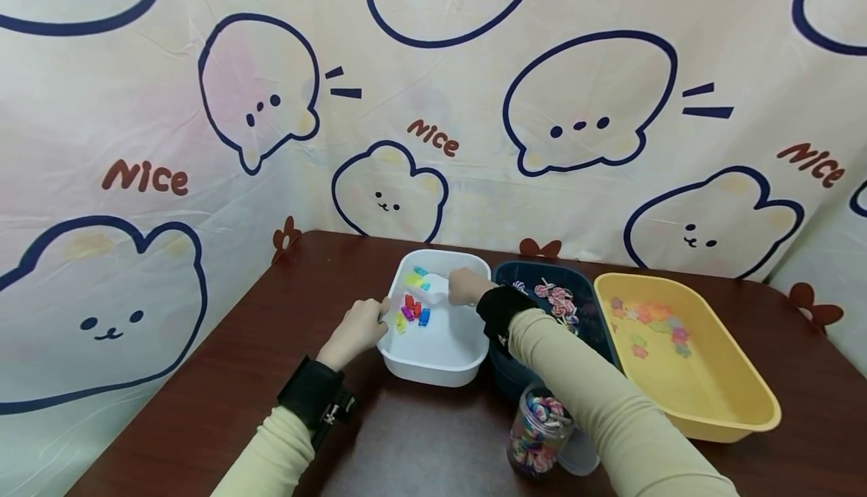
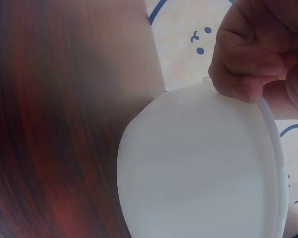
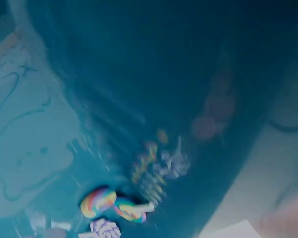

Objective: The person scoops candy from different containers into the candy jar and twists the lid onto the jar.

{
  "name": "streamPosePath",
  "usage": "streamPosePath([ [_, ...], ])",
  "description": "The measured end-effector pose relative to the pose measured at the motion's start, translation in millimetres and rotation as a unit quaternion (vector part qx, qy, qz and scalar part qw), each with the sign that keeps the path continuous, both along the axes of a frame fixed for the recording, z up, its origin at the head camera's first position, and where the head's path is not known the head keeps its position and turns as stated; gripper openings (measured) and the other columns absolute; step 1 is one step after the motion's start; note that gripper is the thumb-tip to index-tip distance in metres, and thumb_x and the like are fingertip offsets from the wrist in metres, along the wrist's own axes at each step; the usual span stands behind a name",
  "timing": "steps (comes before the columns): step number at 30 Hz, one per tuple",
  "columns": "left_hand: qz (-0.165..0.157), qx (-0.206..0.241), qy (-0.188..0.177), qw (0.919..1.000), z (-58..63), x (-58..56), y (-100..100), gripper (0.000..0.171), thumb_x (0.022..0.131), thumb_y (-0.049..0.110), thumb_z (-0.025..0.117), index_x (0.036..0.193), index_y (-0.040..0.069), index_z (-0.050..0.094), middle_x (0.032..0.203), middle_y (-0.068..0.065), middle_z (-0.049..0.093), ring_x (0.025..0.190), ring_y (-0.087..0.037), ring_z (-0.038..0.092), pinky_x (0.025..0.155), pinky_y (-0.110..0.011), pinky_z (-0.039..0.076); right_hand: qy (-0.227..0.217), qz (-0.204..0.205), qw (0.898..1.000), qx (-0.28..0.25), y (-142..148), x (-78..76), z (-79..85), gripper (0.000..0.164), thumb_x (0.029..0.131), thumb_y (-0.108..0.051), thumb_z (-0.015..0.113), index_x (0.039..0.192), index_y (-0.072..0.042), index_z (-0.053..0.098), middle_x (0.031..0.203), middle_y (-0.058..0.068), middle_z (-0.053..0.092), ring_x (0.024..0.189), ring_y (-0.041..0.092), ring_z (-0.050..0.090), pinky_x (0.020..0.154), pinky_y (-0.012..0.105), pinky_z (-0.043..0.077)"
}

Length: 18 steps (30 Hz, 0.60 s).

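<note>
White scoop (image 1: 436,288) is at the far end of the white tray (image 1: 454,343), clamped in the curled right hand (image 1: 470,287); left hand (image 1: 357,329) grips the tray's left rim. Coloured pieces (image 1: 416,309) lie inside. Dark tray (image 1: 508,375) adjoins at right, yellow tray (image 1: 711,376) beyond

Counter (image 1: 420,437): dark reddish-brown, wood-grained top, pale sheen along its near part. Backdrop (image 1: 474,94): cream, lightly creased sheeting behind the counter and along its left and right sides. Printed motifs: navy-outlined bear heads (image 1: 389,199), some inverted; red-brown "Nice" lettering (image 1: 433,138); brown flowers (image 1: 286,238) near the counter's edge.
</note>
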<state>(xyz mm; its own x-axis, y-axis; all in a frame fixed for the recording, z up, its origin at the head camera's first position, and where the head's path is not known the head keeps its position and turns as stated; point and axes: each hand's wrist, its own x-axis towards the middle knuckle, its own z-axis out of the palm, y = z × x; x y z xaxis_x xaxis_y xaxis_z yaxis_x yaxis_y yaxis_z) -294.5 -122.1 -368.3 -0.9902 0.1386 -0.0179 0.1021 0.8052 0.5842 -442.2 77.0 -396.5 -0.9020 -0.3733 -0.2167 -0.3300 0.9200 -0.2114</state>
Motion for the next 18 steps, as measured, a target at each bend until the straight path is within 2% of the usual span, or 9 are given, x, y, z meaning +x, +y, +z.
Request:
streamPosePath([
  [1,0.0,0.0,0.0,1.0,-0.1,0.2,0.0,0.047,0.096,-0.005,0.058,0.142,-0.012,0.051,0.104,-0.034,0.066,0.052,-0.014,0.03,0.05,-0.021,0.03,-0.008,-0.001,1.0,-0.005,2.3,-8.2,-6.2,0.021,0.095,-0.004,0.062,0.112,0.005,0.069,0.103,0.016,0.072,0.087,0.026,0.062,0.083,0.034,0.053],
  [2,0.0,-0.001,0.0,1.0,-0.2,0.5,-0.2,0.047,0.096,-0.005,0.058,0.142,-0.012,0.051,0.112,-0.036,0.066,0.052,-0.014,0.031,0.05,-0.021,0.03,-0.017,-0.012,1.0,0.001,0.8,-2.7,-0.4,0.025,0.096,-0.005,0.061,0.118,0.004,0.067,0.11,0.017,0.072,0.093,0.029,0.063,0.088,0.037,0.053],
  [6,0.003,0.0,-0.006,1.0,-0.2,0.7,0.2,0.047,0.097,-0.005,0.057,0.143,-0.012,0.05,0.136,-0.035,0.059,0.054,-0.016,0.033,0.05,-0.02,0.031,0.037,0.019,0.999,-0.025,11.4,-32.2,-34.5,0.015,0.092,-0.006,0.056,0.097,0.0,0.068,0.084,0.01,0.066,0.071,0.022,0.056,0.066,0.031,0.048],
  [7,0.003,0.001,-0.008,1.0,-0.3,0.6,0.3,0.047,0.097,-0.005,0.057,0.143,-0.012,0.05,0.141,-0.034,0.056,0.054,-0.016,0.033,0.05,-0.02,0.032,0.042,0.022,0.999,-0.025,11.3,-32.9,-36.3,0.014,0.093,-0.006,0.055,0.095,0.0,0.067,0.081,0.009,0.064,0.069,0.021,0.054,0.065,0.03,0.046],
  [9,0.003,0.002,-0.009,1.0,-0.2,0.2,0.4,0.047,0.097,-0.005,0.057,0.143,-0.012,0.05,0.14,-0.034,0.056,0.054,-0.016,0.033,0.05,-0.02,0.031,0.036,0.016,0.999,-0.025,9.2,-35.1,-37.5,0.012,0.093,-0.005,0.054,0.093,-0.001,0.066,0.079,0.008,0.061,0.067,0.021,0.052,0.063,0.029,0.043],
  [13,0.001,0.004,-0.008,1.0,-0.2,-0.4,-0.4,0.048,0.096,-0.005,0.057,0.143,-0.011,0.051,0.114,-0.036,0.066,0.052,-0.015,0.032,0.05,-0.02,0.031,-0.024,-0.022,0.999,-0.018,1.0,-11.5,-9.5,0.013,0.096,-0.004,0.061,0.105,0.003,0.068,0.093,0.014,0.067,0.079,0.026,0.058,0.075,0.034,0.049],
  [14,0.001,0.004,-0.007,1.0,0.0,-0.3,-0.5,0.047,0.096,-0.005,0.057,0.143,-0.011,0.051,0.111,-0.035,0.066,0.052,-0.015,0.031,0.05,-0.02,0.031,-0.018,-0.021,0.999,-0.023,1.4,-3.9,-5.0,0.014,0.096,-0.004,0.063,0.106,0.004,0.068,0.094,0.015,0.068,0.081,0.026,0.059,0.077,0.035,0.05],
  [17,0.001,0.005,-0.008,1.0,0.1,-0.5,-0.6,0.047,0.097,-0.005,0.057,0.143,-0.011,0.051,0.113,-0.036,0.066,0.052,-0.015,0.031,0.05,-0.02,0.031,0.014,0.009,0.998,-0.053,12.3,-30.8,-35.7,0.007,0.092,-0.007,0.066,0.088,-0.001,0.068,0.079,0.009,0.063,0.07,0.023,0.054,0.067,0.033,0.046],
  [18,0.001,0.006,-0.009,0.9999,0.2,-0.5,-0.4,0.047,0.097,-0.005,0.057,0.143,-0.012,0.051,0.121,-0.036,0.064,0.052,-0.015,0.032,0.05,-0.02,0.031,0.013,0.012,0.998,-0.052,14.1,-34.8,-40.4,0.008,0.093,-0.009,0.067,0.088,-0.002,0.068,0.079,0.008,0.063,0.071,0.022,0.054,0.069,0.033,0.046],
])
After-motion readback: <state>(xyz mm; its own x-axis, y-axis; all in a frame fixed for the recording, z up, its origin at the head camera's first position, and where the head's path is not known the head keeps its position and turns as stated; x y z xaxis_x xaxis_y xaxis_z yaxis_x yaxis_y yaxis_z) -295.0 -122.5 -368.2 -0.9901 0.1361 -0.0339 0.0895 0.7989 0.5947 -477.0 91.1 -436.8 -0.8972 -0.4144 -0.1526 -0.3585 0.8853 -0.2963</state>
